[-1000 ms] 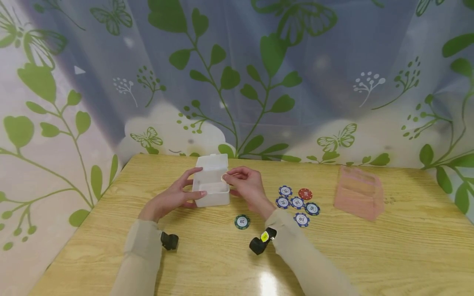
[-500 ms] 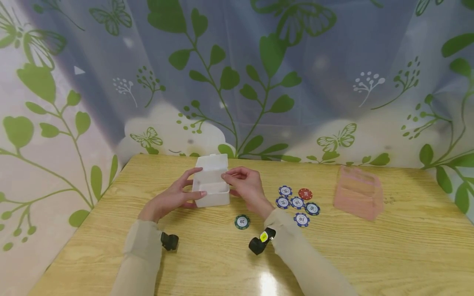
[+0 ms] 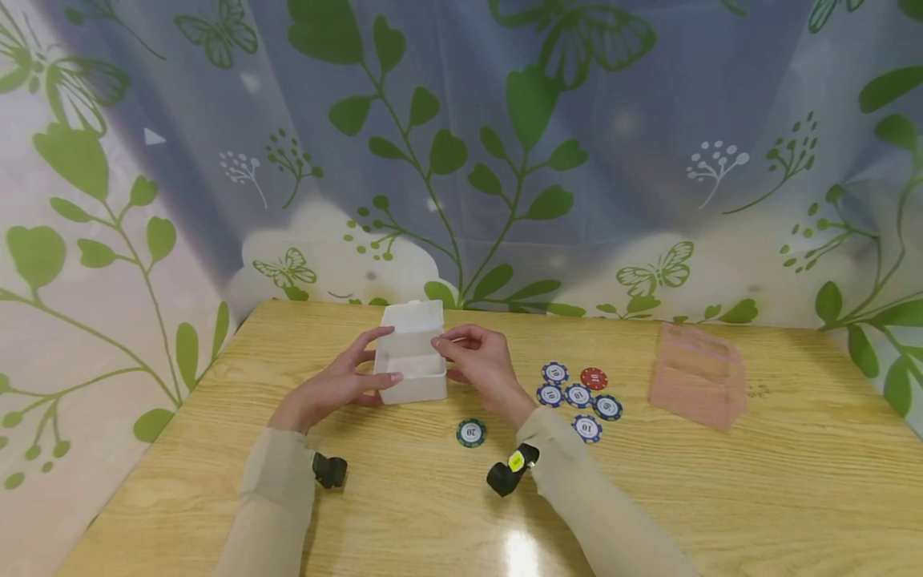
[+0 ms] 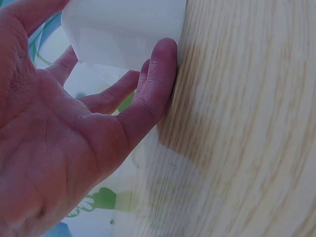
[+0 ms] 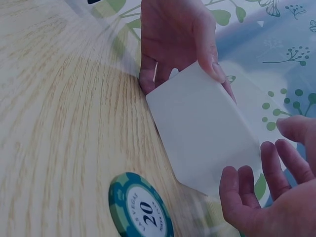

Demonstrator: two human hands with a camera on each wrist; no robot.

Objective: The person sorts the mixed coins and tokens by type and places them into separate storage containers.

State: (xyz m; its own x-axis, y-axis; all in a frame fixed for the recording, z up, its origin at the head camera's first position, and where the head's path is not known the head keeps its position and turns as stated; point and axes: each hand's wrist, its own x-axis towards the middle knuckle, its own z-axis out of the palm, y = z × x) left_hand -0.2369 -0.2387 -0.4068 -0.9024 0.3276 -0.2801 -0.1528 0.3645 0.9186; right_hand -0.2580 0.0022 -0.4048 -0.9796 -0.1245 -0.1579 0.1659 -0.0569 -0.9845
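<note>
A white plastic box [image 3: 413, 388] sits at the back left of the table, its hinged lid [image 3: 413, 315] raised at the far side. My left hand [image 3: 339, 377] holds the box by its left side, thumb on the near wall and fingers behind. On the right, my right hand [image 3: 479, 361] has thumb and index tips right at the box rim. From the right wrist view, the right fingers [image 5: 232, 192] are loosely bent beside the box wall with nothing seen between them. Nearest to that hand on the table lies a green poker chip [image 3: 472, 433] marked 20.
Several blue poker chips [image 3: 579, 395] and one red chip [image 3: 594, 378] lie in a cluster right of my right hand. Farther right stands a translucent pink box [image 3: 695, 377]. A leaf-patterned curtain [image 3: 461, 160] hangs behind the table's back edge.
A pale edge visible at my right thumb tip a second ago no longer shows, and the tips sit slightly higher at the rim. The left hand and box have stayed put.
</note>
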